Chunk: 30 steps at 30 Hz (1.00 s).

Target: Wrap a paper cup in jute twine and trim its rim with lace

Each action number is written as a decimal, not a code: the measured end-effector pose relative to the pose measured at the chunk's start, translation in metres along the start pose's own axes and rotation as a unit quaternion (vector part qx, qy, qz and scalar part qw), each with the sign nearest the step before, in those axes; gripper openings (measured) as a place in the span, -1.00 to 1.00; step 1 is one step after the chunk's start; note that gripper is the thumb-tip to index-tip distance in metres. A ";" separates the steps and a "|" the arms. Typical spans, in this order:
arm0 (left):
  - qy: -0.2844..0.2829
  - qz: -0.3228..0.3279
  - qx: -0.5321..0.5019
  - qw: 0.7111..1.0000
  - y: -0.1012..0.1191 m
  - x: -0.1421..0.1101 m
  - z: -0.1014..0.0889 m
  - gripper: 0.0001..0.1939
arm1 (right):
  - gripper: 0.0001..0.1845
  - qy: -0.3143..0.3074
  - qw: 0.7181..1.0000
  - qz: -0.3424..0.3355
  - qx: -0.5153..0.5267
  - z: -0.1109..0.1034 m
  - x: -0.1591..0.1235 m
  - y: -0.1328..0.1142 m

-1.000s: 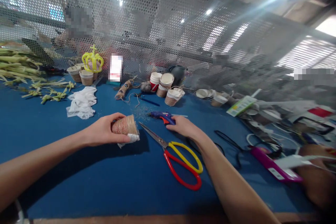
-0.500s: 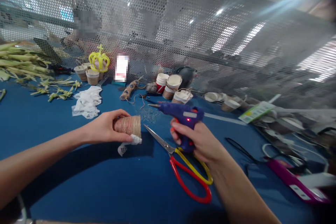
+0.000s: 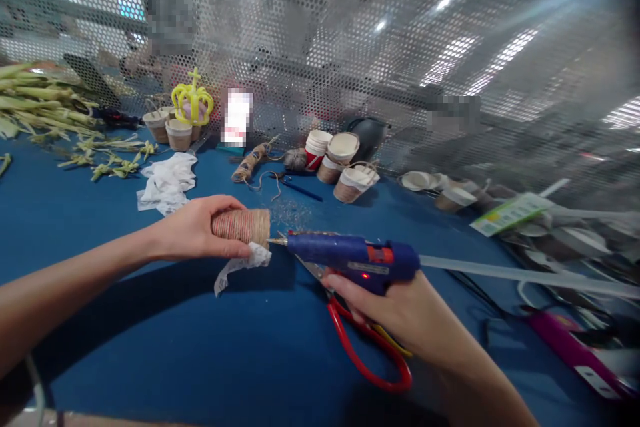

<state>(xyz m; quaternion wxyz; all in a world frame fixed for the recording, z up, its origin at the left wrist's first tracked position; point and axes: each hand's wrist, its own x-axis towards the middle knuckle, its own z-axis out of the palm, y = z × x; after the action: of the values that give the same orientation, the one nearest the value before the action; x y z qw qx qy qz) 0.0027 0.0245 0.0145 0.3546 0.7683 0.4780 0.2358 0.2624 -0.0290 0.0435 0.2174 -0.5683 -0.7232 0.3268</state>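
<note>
My left hand (image 3: pixel 207 230) is closed around a small twine-wrapped cup (image 3: pixel 243 225), lying sideways with its tan end facing right. A strip of white lace (image 3: pixel 245 265) hangs from the cup's lower edge, under my thumb. In my right hand (image 3: pixel 385 303) is a blue glue gun (image 3: pixel 345 253) with a lit red light and a long clear glue stick at its back. Its metal nozzle meets the cup's right end in view; whether they touch I cannot tell. Red-and-yellow scissors (image 3: pixel 370 363) lie beneath the gun, partly hidden by it and my hand.
Crumpled white lace (image 3: pixel 167 180), a twine bundle (image 3: pixel 249 161) and several wrapped cups (image 3: pixel 355 180) stand toward the back. Green husks (image 3: pixel 40 103) lie at left, near a yellow crown (image 3: pixel 193 103). A purple power strip (image 3: pixel 575 353) and cords are at right. A perforated metal screen (image 3: pixel 300 47) rises behind.
The glue gun has come down and left in my right hand, bringing its nozzle to the cup's end. It now covers more of the scissors. My left hand keeps its hold on the cup.
</note>
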 end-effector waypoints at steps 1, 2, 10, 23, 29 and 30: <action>-0.001 -0.001 0.003 1.000 0.000 0.000 0.000 -0.43 | -0.74 -0.002 1.000 0.000 -0.006 0.000 0.000 0.001; -0.002 -0.001 0.005 1.000 0.001 -0.001 0.000 -0.43 | -0.73 -0.007 1.000 0.000 -0.010 0.000 -0.001 0.001; 0.003 -0.004 0.016 1.000 0.002 -0.002 0.001 -0.43 | -0.71 -0.008 1.000 0.014 -0.020 0.001 0.000 0.001; -0.003 -0.019 0.012 1.000 0.003 -0.002 -0.001 -0.43 | -0.61 -0.017 0.999 0.016 -0.035 -0.002 0.001 -0.002; -0.005 -0.022 0.000 1.000 0.006 -0.003 0.000 -0.45 | -0.65 -0.022 0.999 0.021 -0.028 -0.002 0.000 -0.003; -0.004 -0.016 0.004 1.000 0.005 -0.004 0.000 -0.45 | -0.65 -0.018 0.999 0.018 -0.025 -0.002 0.000 -0.004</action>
<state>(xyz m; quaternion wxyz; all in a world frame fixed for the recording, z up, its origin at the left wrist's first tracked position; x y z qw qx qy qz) 0.0045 0.0196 0.0182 0.3569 0.7631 0.4897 0.2247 0.2614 -0.0289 0.0479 0.1838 -0.5802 -0.7248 0.3228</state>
